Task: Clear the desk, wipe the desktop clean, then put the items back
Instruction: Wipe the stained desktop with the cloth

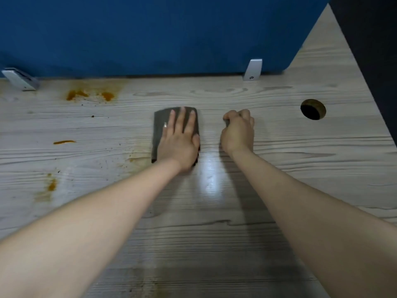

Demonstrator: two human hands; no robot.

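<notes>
A folded grey cloth (160, 125) lies flat on the pale wood-grain desktop (279, 168), near the middle. My left hand (182, 138) presses on it with straight, spread fingers. My right hand (237, 132) rests on the desk just right of the cloth, its fingers curled into a fist; a small dark bit shows at the fingers, too small to identify. Orange-brown stains (90, 95) mark the desk at the back left, with a streak (64, 142) and another smear (51, 186) further left. The wood right of the cloth shines wet.
A blue partition panel (150, 33) stands along the desk's back edge, held by two silver brackets (253, 70) (20, 79). A round cable hole (313, 109) opens at the right. The desk's right edge runs diagonally, dark space beyond it.
</notes>
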